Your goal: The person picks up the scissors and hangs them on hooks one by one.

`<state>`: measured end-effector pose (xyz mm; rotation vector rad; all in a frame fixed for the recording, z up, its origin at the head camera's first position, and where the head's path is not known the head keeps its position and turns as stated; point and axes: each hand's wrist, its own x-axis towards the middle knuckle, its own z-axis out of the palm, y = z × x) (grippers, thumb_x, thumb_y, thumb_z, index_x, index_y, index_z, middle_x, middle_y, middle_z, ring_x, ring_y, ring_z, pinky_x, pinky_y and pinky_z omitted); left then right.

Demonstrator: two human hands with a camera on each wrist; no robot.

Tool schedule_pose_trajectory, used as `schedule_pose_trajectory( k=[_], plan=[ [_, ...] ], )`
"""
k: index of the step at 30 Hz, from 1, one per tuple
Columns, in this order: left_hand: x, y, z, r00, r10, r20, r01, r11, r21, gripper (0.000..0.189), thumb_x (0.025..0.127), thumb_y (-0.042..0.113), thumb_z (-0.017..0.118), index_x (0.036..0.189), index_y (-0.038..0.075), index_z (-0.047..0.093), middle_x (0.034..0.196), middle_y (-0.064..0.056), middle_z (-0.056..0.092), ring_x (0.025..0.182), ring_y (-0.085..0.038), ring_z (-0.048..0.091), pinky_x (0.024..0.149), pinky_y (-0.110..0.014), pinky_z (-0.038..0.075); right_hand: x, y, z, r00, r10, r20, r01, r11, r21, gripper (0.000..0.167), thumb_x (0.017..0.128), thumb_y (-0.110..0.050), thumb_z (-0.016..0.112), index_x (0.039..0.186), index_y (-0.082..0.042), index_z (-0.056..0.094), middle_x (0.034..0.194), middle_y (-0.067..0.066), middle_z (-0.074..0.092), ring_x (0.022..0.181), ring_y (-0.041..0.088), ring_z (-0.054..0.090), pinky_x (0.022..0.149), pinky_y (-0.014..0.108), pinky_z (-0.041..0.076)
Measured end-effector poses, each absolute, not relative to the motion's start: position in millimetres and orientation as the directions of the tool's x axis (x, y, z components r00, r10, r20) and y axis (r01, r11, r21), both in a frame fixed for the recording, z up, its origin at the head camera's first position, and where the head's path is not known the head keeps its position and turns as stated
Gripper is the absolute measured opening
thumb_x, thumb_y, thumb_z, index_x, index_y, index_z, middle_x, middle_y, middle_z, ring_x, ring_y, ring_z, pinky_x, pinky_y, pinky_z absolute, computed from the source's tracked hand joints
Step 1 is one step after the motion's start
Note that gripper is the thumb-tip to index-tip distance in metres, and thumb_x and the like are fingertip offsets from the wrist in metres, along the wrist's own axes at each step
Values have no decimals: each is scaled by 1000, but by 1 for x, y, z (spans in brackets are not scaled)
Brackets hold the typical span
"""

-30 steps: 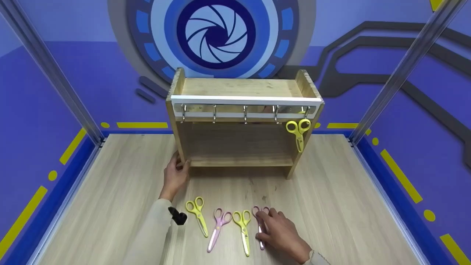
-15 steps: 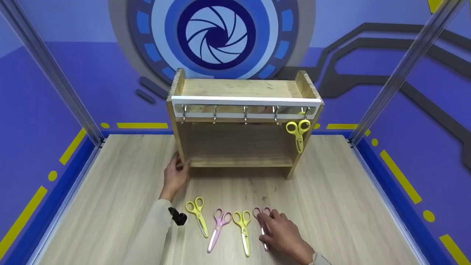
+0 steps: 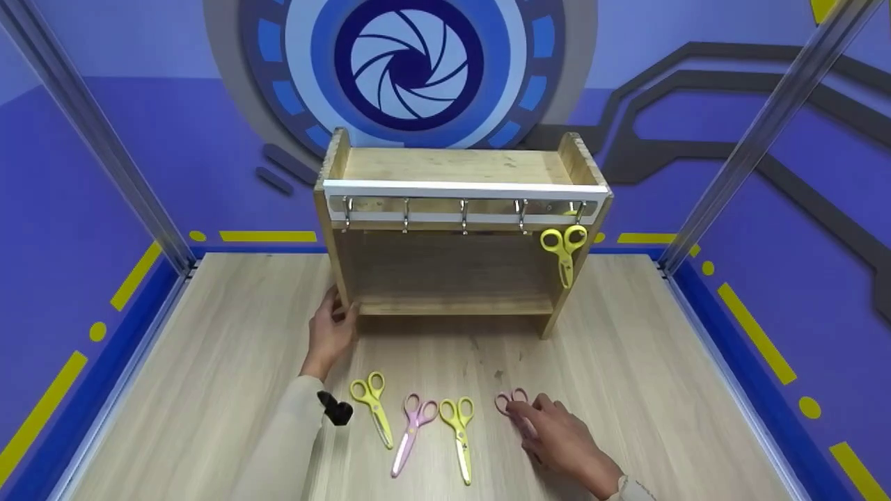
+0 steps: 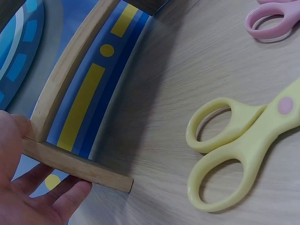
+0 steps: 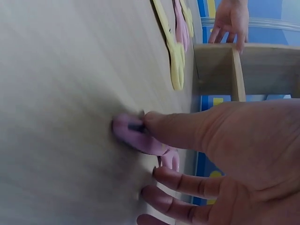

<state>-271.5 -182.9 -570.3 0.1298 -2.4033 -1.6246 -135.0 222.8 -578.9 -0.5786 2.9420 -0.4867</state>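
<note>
My left hand [image 3: 333,332] grips the lower left side panel of a small wooden shelf [image 3: 456,308], thumb in front and fingers behind. At the right front, my right hand [image 3: 560,435] holds pink scissors [image 5: 140,141] between thumb and fingers, low over the table, with the handle loops pointing toward the shelf. Left of that hand lie yellow scissors [image 3: 461,437], another pink pair [image 3: 415,426] and another yellow pair [image 3: 376,409], all with loops toward the shelf. One more yellow pair [image 3: 566,266] hangs from the rightmost hook on the shelf's front.
A white rail [image 3: 435,186] with several metal hooks [image 3: 464,216] runs across the shelf's upper front. Blue printed walls and metal posts [image 3: 752,139] enclose the wooden table [image 3: 209,390]. A black strap end [image 3: 337,409] sticks out by the left sleeve.
My right hand has slid the pink scissors to the right, away from the neighbouring yellow pair. The left hand and shelf have stayed in place.
</note>
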Motion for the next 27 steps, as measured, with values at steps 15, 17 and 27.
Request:
schedule_pose_trajectory(
  k=[15,17,27],
  plan=[
    [-272,-183,-570,-965,-209,157,66,386,920,58,103,18,64,155,7,41,137,-28,60,118,-41,65,94,-51,57,-148,236,-581,-952,-304,36,-300,902,-310,29,83,-4,84,108,-16,74,83,-7,55,72,12,50,57,31,45],
    [-272,-183,-570,-966,-203,157,67,389,919,59,103,19,63,156,8,40,138,-27,59,119,-41,64,95,-52,56,-150,235,-582,-956,-291,31,-285,903,-320,25,83,-3,83,103,-15,75,82,-6,55,72,12,50,57,32,45],
    [-272,-184,-572,-964,-206,169,74,402,913,59,103,18,64,156,6,40,135,-28,60,117,-41,65,94,-52,57,-153,235,-584,-956,-289,49,-290,905,-311,21,83,-1,83,95,-15,73,81,-6,57,71,14,54,55,36,48]
  ],
)
